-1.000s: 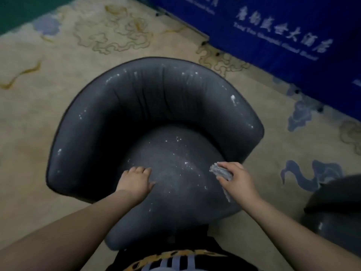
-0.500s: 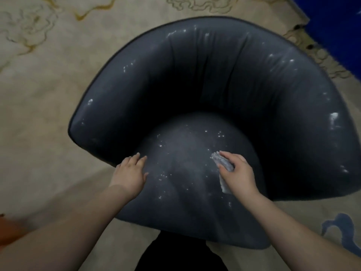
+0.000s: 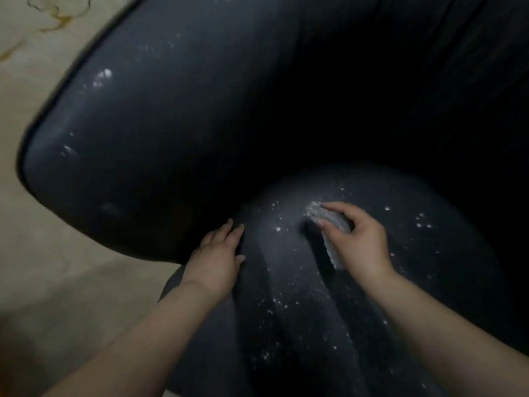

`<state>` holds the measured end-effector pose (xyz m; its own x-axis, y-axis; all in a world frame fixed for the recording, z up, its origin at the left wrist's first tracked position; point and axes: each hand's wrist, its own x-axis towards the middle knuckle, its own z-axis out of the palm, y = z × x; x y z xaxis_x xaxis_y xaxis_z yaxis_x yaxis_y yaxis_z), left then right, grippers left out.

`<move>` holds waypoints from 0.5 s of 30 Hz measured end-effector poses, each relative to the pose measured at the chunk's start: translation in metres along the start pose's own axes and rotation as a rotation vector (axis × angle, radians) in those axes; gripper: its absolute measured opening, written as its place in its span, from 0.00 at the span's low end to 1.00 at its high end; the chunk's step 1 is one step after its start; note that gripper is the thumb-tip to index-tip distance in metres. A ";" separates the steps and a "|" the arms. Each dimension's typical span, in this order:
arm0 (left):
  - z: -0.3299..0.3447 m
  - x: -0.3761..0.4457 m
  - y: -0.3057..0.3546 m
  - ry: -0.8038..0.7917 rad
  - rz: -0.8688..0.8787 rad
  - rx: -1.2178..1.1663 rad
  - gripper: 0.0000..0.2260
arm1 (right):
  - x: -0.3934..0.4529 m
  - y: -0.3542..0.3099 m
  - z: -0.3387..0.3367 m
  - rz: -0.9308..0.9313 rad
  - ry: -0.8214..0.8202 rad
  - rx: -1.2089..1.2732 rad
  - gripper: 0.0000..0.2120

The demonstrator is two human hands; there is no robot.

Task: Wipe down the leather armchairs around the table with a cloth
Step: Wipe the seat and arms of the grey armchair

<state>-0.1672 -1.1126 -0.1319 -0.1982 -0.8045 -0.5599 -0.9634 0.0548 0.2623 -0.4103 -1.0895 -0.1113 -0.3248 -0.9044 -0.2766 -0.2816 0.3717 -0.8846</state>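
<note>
Leaning closer now, I keep my left hand (image 3: 217, 253) flat and open bracing the seat (image 3: 300, 310), right hand (image 3: 355, 239) pinching the cloth (image 3: 329, 222) just beyond it; best press it flatter and sweep the specks toward me.

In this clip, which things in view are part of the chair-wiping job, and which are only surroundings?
Part of the job:
- armchair, its seat flecked with white specks
- cloth, gripped by the right hand
- left hand, resting flat on the seat edge

Only surroundings:
- patterned carpet
</note>
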 end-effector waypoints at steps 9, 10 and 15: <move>0.025 0.011 -0.020 0.087 0.061 -0.090 0.28 | 0.089 -0.001 0.070 -0.412 -0.082 -0.377 0.14; 0.028 0.010 -0.021 0.102 0.067 -0.096 0.28 | 0.094 0.001 0.075 -0.433 -0.116 -0.449 0.15; 0.034 0.008 -0.023 0.184 0.086 -0.125 0.25 | 0.080 0.013 0.093 -0.478 -0.213 -0.459 0.18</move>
<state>-0.1533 -1.1001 -0.1692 -0.2309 -0.8951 -0.3815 -0.9124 0.0630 0.4044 -0.3561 -1.1763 -0.1796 0.1005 -0.9949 -0.0054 -0.7180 -0.0688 -0.6926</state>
